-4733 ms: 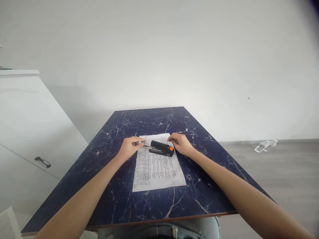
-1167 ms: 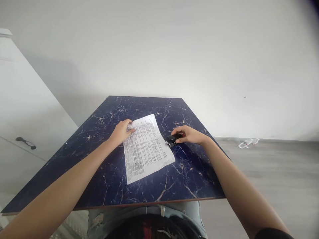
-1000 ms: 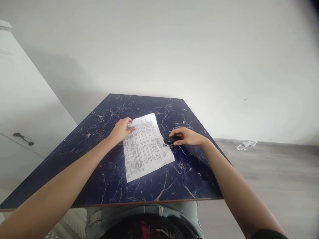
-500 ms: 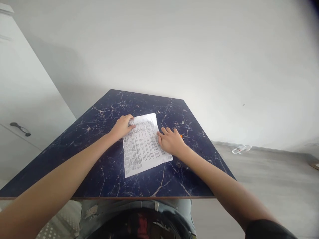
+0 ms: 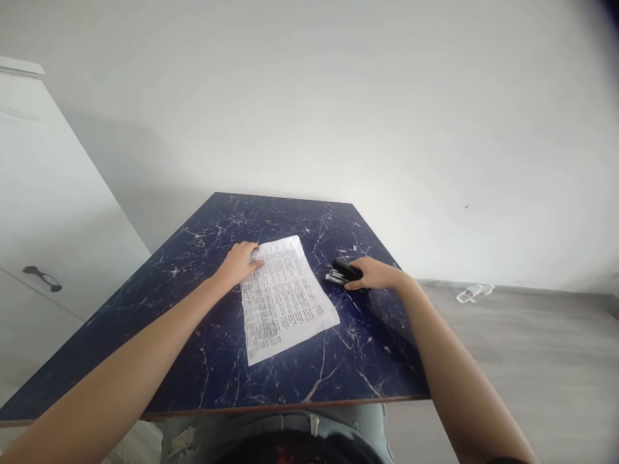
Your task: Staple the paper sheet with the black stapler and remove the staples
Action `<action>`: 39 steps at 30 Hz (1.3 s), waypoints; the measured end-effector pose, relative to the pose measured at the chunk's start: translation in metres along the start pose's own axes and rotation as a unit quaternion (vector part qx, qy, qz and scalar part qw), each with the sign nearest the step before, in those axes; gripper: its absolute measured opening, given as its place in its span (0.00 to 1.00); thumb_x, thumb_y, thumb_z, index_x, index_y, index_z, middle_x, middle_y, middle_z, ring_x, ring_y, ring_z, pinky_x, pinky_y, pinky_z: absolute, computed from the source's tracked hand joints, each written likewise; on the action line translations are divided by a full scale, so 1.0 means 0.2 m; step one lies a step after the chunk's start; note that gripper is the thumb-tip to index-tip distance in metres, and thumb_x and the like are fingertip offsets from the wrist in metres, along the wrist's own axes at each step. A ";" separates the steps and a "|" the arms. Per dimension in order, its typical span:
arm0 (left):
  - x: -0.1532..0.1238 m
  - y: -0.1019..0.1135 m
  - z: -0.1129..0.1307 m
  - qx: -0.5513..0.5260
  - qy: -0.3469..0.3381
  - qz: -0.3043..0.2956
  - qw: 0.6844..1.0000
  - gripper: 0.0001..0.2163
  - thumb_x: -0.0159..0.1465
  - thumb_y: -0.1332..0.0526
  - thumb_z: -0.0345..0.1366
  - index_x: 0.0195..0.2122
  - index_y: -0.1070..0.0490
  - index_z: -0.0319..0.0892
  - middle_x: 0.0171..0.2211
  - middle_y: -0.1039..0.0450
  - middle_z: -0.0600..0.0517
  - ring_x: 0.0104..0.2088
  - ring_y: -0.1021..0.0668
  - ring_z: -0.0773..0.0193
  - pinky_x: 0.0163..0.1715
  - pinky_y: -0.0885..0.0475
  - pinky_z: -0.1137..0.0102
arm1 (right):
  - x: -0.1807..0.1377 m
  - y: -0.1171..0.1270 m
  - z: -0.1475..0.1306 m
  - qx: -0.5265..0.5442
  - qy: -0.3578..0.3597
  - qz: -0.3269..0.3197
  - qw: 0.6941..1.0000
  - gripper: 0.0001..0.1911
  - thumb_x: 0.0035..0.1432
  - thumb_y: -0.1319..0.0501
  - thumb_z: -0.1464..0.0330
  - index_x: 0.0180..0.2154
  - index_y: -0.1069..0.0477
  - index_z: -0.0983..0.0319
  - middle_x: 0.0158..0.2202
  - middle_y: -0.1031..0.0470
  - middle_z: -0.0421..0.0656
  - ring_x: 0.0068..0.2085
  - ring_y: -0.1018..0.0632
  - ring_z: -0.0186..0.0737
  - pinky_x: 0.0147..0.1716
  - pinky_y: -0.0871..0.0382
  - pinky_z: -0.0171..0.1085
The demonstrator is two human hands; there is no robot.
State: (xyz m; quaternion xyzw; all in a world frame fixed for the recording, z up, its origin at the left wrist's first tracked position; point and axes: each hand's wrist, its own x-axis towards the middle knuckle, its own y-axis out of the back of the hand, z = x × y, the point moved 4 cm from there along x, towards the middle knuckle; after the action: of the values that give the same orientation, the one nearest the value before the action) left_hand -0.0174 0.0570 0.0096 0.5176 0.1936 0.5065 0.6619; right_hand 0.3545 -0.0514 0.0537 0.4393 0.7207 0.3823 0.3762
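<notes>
Lying between left hand (image 5: 238,263) and stapler (image 5: 341,271): printed sheet (image 5: 285,298).

Both forearms were bare to the elbow, with no watch, ring or bracelet on the left hand (image 5: 238,263) or the right hand (image 5: 374,275). A dark sleeve edge showed at the right upper arm. At the lap were light blue jeans with a frayed patch and a dark top.
</notes>
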 end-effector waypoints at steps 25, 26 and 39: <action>-0.05 -0.05 0.07 -0.052 -0.055 0.004 0.997 0.20 0.75 0.51 0.50 0.50 0.24 0.46 0.52 0.25 0.44 0.55 0.26 0.46 0.59 0.35 0.49 | -0.16 -0.27 -0.16 0.024 -0.038 0.221 0.974 0.09 0.63 0.40 0.60 0.39 0.36 0.57 0.32 0.24 0.44 0.31 0.23 0.46 0.29 0.34 0.40; -0.05 -0.06 0.07 -0.053 -0.053 -0.001 0.997 0.21 0.75 0.52 0.51 0.51 0.24 0.47 0.53 0.25 0.43 0.56 0.27 0.45 0.59 0.36 0.48 | -0.19 -0.26 -0.10 0.031 -0.061 0.220 0.973 0.10 0.63 0.40 0.58 0.40 0.35 0.57 0.32 0.24 0.44 0.30 0.23 0.47 0.28 0.34 0.41; -0.06 -0.03 0.02 -0.064 -0.034 -0.016 0.997 0.25 0.76 0.59 0.49 0.51 0.23 0.46 0.54 0.26 0.44 0.57 0.27 0.46 0.60 0.38 0.47 | 0.14 -0.04 0.32 -0.007 -0.001 0.210 0.978 0.37 0.68 0.54 0.40 0.64 0.32 0.57 0.73 0.42 0.51 0.72 0.41 0.59 0.69 0.46 0.57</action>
State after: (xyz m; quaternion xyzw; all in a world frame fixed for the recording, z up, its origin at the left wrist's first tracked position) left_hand -0.0161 0.0457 0.0019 0.4876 0.1463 0.4897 0.7078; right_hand 0.3999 -0.0137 0.0142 0.5785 0.6092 0.4574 0.2914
